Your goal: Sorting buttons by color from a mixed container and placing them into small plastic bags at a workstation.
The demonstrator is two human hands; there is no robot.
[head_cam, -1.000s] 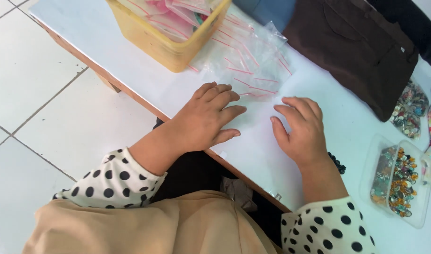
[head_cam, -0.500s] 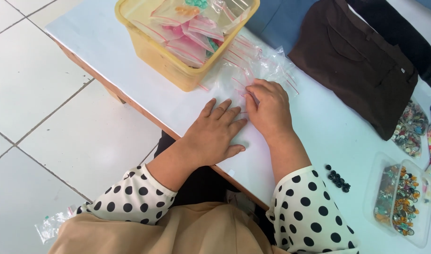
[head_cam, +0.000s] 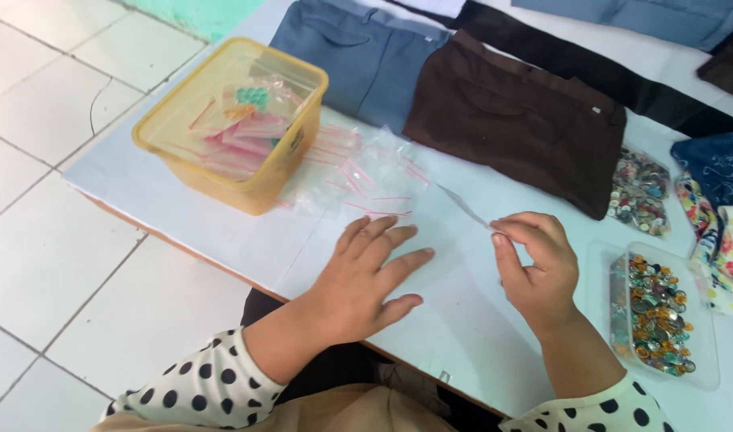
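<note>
Head view:
My left hand (head_cam: 362, 280): flat, fingers spread on the white table (head_cam: 222, 232), holding nothing.
My right hand (head_cam: 538, 264): pinching one clear zip bag (head_cam: 462, 206).
Bag pile (head_cam: 358, 172): red-striped, beside yellow tub (head_cam: 230, 128).

- I sit in a small garment workshop: folded trousers (head_cam: 517, 120) lie on my white table (head_cam: 222, 232).
- Trays of buttons (head_cam: 658, 312) and a tub of zip bags (head_cam: 234, 128) sit alongside.

Bags (head_cam: 366, 172) between tub (head_cam: 234, 128) and trousers (head_cam: 518, 120)
</note>
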